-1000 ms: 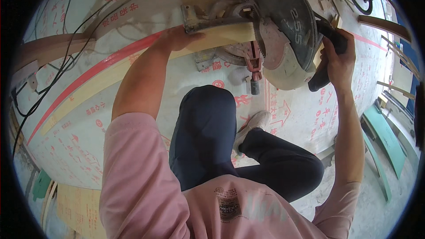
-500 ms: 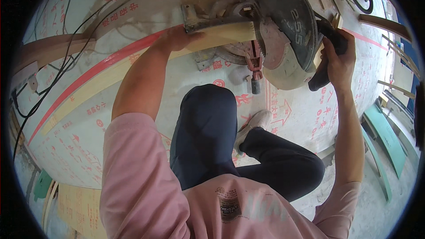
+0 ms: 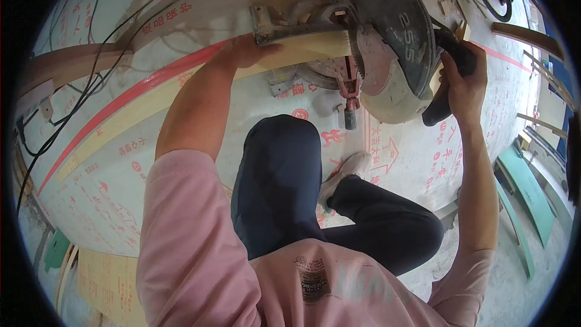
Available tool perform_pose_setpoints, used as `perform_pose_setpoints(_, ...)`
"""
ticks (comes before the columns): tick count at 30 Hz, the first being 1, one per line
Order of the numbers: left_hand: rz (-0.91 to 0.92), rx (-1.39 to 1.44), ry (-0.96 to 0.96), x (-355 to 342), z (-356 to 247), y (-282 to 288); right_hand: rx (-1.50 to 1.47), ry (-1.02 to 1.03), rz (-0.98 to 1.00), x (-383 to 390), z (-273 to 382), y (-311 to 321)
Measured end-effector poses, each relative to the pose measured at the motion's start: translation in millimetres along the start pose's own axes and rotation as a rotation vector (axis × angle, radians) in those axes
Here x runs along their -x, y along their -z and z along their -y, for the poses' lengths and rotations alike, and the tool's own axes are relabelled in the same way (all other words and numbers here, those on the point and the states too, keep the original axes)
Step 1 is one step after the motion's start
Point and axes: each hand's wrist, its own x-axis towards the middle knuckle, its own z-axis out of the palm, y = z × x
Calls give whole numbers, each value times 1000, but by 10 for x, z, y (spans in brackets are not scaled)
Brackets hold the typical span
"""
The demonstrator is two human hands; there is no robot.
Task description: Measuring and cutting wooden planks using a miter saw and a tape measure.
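Observation:
My left hand point(image 3: 248, 53) grips a long pale wooden board point(image 3: 308, 44) against the metal fence of a mitre saw point(image 3: 390, 30). The board lies across the saw's base and stretches to the lower left. My right hand point(image 3: 465, 82) is closed round the saw's black handle point(image 3: 455, 53), on the right of the large dark blade guard. The lower, light guard sits low beside the board's right end, where part of the toothed blade shows. A red clamp-like fitting point(image 3: 349, 88) with a black knob sticks out below the board.
Black cables point(image 3: 78, 109) and a brown board point(image 3: 72, 69) lie at the left on the printed protective sheeting point(image 3: 411, 157). Sawdust, offcuts and a hose point(image 3: 502, 6) are behind the saw. Green boards point(image 3: 526, 188) and wooden strips lie at the right. My knee and foot are below the saw.

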Motion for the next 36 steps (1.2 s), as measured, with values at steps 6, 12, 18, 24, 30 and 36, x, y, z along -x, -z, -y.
perform_pose_setpoints(6,-24,-11,-38,110,-117,74,-3,13,3,-14,-38,19)
perform_pose_setpoints(12,-10,86,-126,136,-143,83,34,5,5,-50,-27,34)
perform_pose_setpoints(18,-42,100,-177,55,-32,37,7,19,-2,0,-87,0)
perform_pose_setpoints(24,-14,25,-132,86,-85,71,-43,31,-1,9,-108,-13)
perform_pose_setpoints(30,-16,38,-87,57,-86,13,-32,32,10,-49,-31,55)
perform_pose_setpoints(36,-7,79,-134,-73,97,-84,0,2,7,-34,-18,16)
